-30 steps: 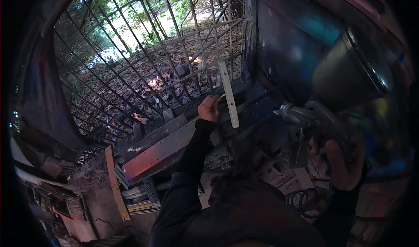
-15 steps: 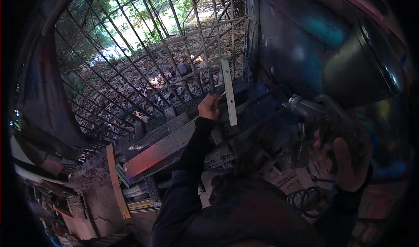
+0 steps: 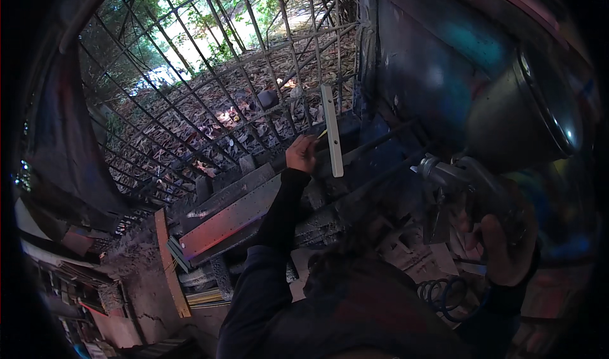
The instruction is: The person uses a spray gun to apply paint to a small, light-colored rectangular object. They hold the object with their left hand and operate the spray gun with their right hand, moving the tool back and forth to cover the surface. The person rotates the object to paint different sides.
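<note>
The left hand (image 3: 301,152) has its fingertips pinched together on a thin yellow stick (image 3: 323,134), whose far end meets the left side of a pale strip (image 3: 332,130) pierced with small holes. From where I stand, that strip looks held up near the right end of a dark, crusted stand (image 3: 247,191), almost upright and leaning a little. The right hand (image 3: 507,251) is wrapped round the grip of a spray gun (image 3: 466,175), nozzle facing left, well apart from the strip; I cannot tell how its fingers sit on the trigger. A big dark cup (image 3: 517,121) tilts above the gun. A reddish board (image 3: 231,229) lies toward the stand's left end, and a narrow wooden slat (image 3: 171,264) stands just beside that end. A coiled hose (image 3: 447,295) hangs near the right wrist. Beyond the stand's far edge rises a barred grille (image 3: 263,54), with dry leaves (image 3: 206,114) outside.
</note>
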### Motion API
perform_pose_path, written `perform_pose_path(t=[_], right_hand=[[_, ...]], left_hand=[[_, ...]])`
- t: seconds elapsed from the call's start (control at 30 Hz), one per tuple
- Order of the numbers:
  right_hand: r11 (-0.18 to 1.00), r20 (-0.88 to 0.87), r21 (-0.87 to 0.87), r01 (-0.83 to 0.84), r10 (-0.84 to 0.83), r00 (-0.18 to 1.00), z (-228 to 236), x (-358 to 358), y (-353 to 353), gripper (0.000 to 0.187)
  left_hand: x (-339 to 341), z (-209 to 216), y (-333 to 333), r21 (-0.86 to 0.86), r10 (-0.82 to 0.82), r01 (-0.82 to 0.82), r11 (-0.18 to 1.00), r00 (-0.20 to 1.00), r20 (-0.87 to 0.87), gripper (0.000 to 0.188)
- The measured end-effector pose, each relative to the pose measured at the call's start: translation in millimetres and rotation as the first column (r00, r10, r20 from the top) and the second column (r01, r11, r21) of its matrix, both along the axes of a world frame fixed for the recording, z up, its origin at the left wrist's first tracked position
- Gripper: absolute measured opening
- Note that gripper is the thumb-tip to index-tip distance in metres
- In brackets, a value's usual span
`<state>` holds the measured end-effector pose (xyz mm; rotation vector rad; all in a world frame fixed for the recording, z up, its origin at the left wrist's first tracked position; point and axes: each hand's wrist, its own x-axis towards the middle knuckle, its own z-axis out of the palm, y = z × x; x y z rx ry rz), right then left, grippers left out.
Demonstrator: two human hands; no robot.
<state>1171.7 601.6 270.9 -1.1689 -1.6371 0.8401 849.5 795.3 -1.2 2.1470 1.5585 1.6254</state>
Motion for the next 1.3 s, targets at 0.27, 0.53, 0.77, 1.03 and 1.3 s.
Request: perform_pose_path(t=[0.27, 0.53, 0.77, 1.03, 1.3], right_hand=[[0.998, -0.039, -0.042, 0.056, -0.058, 0.998, -5, -7, 4, 0.041], [0.980, -0.230, -0.073, 0.183, -0.196, 0.953, 1, -21, 23, 0.032], [0.986, -0.182, -0.083, 0.147, -0.160, 0.970, 6, -8, 24, 0.030], [0.986, -0.156, -0.055, 0.155, -0.161, 0.975, -1, -6, 12, 0.031], [0.989, -0.164, -0.067, 0.129, -0.138, 0.977, 4, -12, 9, 0.038]], left_hand=[[-2, -2, -6, -0.015, -0.011, 0.012, 1.000, 1.000, 0.004, 0.010], [-1, 1, -11, -0.020, -0.032, 0.033, 0.999, 0.999, 0.026, 0.012], [-13, -9, 0, -0.162, -0.026, 0.072, 0.984, 0.963, 0.267, 0.010], [-4, -12, 13, -0.285, -0.084, 0.362, 0.888, 0.735, 0.673, 0.012], [-3, -11, 27, -0.334, 0.078, 0.100, 0.937, 0.875, 0.479, 0.013]])
